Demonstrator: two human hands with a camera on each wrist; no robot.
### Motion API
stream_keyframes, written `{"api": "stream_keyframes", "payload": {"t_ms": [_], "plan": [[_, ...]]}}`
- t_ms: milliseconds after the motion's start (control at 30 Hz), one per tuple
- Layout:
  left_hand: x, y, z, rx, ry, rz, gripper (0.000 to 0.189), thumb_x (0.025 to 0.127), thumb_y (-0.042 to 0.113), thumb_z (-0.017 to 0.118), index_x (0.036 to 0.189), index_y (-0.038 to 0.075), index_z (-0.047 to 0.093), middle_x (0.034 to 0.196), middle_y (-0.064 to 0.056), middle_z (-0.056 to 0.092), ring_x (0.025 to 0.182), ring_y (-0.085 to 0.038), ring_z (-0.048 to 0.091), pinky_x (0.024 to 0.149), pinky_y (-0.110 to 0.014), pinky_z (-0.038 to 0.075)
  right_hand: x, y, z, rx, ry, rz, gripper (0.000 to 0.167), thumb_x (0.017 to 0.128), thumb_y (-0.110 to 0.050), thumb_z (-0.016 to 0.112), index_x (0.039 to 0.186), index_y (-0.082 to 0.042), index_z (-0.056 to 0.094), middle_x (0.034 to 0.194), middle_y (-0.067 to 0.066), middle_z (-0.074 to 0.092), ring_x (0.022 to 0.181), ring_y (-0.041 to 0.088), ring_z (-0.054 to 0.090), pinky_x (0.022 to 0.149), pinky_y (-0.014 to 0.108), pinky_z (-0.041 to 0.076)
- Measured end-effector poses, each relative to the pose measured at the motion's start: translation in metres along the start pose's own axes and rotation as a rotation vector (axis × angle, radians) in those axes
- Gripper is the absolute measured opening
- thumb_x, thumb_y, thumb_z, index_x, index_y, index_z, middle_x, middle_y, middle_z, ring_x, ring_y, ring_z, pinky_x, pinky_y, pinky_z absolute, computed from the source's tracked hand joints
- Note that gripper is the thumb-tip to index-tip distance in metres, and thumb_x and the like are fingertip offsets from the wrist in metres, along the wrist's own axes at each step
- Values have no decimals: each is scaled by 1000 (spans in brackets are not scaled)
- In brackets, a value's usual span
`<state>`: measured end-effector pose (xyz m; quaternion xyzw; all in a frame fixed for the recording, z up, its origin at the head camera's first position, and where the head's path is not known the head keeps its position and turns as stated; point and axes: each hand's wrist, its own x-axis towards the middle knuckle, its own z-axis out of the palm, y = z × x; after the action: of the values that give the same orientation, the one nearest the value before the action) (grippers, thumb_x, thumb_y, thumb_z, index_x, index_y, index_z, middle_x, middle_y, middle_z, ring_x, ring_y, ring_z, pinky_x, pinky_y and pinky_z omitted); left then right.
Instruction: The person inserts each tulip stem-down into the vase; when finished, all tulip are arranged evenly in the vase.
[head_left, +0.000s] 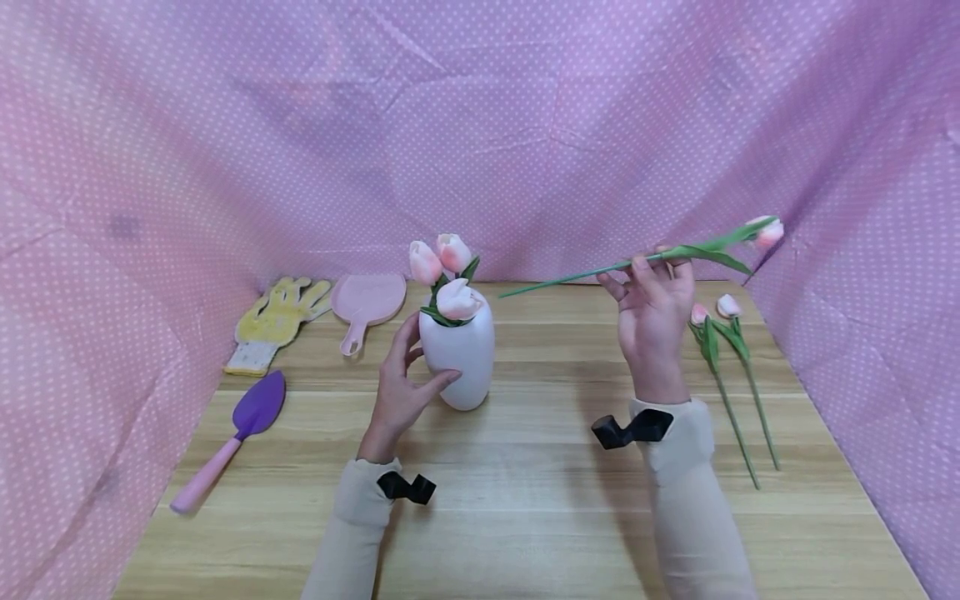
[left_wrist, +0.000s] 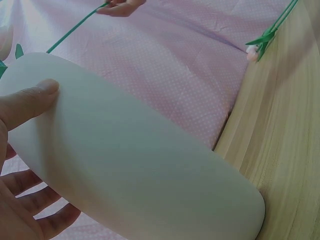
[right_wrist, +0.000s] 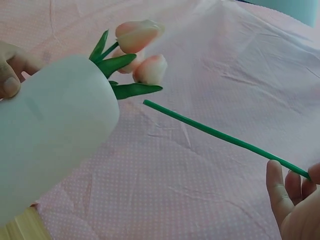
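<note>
A white vase (head_left: 468,367) stands on the table with three pink-white tulips (head_left: 453,252) in its mouth. My left hand (head_left: 401,392) grips it from the left side, thumb across the front and fingers round the back; the left wrist view shows the thumb (left_wrist: 35,102) on its wall. Up to the right, my right hand (head_left: 654,312) pinches a single tulip (head_left: 708,250) by its green stem. That tulip lies nearly level, its bloom out to the right. In the right wrist view the bare stem end (right_wrist: 155,106) points at the vase, just short of the leaves there.
Two more tulips (head_left: 733,350) lie at the right of the table (head_left: 525,517). On the left are a yellow-and-white glove (head_left: 273,325), a pink pan-shaped piece (head_left: 367,298) and a purple trowel (head_left: 258,406) with a pink handle. Pink dotted cloth (head_left: 480,125) hangs behind and at the sides.
</note>
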<state>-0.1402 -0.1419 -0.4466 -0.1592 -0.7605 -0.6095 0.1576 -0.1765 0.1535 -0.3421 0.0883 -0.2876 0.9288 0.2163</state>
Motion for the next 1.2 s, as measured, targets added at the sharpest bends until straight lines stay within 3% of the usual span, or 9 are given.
{"api": "stream_keyframes", "payload": {"t_ms": [467,633,967,1200], "plan": [[0,1,0,-6,-1,-1,92,75,-4,84,153,8,37,152,-14,48,138,-33,49,109,-55,45,2,21,29,-205,-82,40,24,93,11,58,103,-10,52,89,1,52,79,16,63,62,33,63],[0,1,-1,-3,2,4,92,74,-5,84,152,8,37,152,-15,48,138,-34,49,108,-55,45,4,27,39,-294,-142,17,29,92,14,55,104,-12,53,89,-1,53,79,14,61,61,33,63],[0,0,-1,6,5,-2,93,74,-4,84,153,7,36,152,-15,48,138,-35,49,108,-55,46,2,36,58,-522,-350,-20,32,91,14,55,105,-15,54,90,-2,56,78,9,59,62,29,63],[0,0,0,10,3,-3,94,74,-1,85,153,10,36,153,-12,47,138,-33,50,108,-55,46,4,31,71,-552,-398,-109,32,88,14,56,105,-12,56,87,-1,56,72,10,62,59,27,61]]}}
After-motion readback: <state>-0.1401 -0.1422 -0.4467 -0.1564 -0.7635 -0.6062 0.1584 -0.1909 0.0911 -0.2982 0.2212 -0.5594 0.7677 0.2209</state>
